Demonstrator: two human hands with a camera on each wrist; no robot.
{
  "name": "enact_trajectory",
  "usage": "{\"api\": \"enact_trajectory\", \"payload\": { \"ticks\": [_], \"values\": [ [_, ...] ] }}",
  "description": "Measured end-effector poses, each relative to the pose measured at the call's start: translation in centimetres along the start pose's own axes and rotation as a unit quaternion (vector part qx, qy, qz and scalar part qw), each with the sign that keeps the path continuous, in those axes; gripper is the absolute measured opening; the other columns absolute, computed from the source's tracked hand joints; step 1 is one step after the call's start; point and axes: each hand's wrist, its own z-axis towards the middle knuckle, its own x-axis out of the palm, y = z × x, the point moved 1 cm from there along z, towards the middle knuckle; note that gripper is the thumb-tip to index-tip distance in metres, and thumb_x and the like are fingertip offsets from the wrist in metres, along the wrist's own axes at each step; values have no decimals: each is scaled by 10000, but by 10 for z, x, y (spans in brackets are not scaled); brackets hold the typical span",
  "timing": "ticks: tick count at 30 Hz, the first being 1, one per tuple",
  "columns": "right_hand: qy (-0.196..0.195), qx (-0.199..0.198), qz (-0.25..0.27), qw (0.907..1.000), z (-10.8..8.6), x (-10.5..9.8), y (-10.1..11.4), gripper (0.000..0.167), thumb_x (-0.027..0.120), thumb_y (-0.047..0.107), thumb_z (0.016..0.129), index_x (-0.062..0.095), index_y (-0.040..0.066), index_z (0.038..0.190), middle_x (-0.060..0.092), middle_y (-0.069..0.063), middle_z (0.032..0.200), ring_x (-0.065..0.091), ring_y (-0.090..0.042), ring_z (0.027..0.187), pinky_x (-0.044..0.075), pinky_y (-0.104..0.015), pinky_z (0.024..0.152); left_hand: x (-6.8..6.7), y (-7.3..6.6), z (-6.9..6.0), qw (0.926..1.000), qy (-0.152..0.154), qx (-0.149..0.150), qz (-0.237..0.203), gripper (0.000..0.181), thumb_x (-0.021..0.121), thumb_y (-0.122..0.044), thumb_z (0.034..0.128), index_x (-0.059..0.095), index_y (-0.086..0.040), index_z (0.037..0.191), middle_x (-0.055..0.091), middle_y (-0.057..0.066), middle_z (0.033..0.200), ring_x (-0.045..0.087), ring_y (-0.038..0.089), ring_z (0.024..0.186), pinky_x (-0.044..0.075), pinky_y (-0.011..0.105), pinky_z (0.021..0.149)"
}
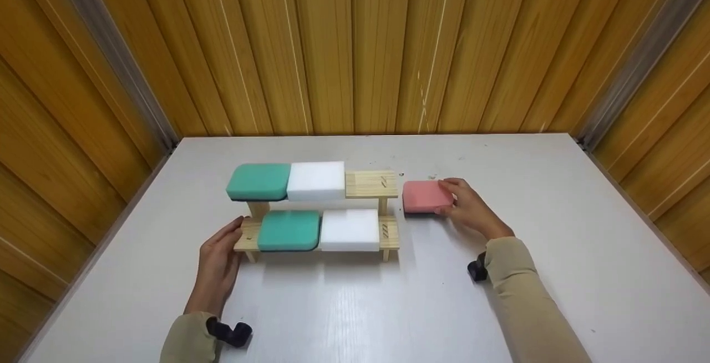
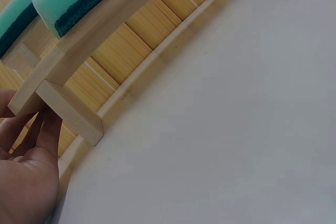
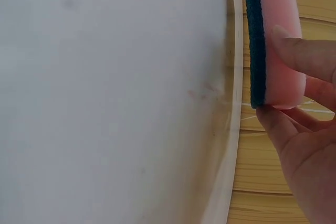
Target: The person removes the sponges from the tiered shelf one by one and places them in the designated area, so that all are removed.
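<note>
While the left hand [image 1: 217,257] grips the rack [image 1: 363,185] and the right hand [image 1: 471,208] pinches the pink sponge [image 1: 424,196], a steady rack and level sponge seem best.

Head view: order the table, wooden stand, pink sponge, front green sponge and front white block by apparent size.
Table
Wooden stand
Front green sponge and front white block: too alike to rank
Pink sponge, partly covered by the right hand
</note>
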Motion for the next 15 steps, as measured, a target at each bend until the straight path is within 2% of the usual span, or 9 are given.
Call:
{"api": "enact_trajectory", "payload": {
  "ticks": [10,15],
  "values": [
    [189,108,-65,9997,2,0,-2,640,660,60,885,353,-107,1422,326,-286,1456,365,-426,1334,349,-563,1121,0,0,0,9998,-63,-25,210,489,481,-97,997,362,-36,1467,305,72,1571,333,172,1431,454,180,1046],
    [322,178,-237,9990,1,0,-3,647,666,94,892,354,-98,1425,325,-280,1462,336,-425,1360,288,-563,1161,1,0,1,9999,-29,-19,132,491,496,-99,992,370,-32,1462,311,72,1569,338,171,1428,457,186,1046]
  ]
}}
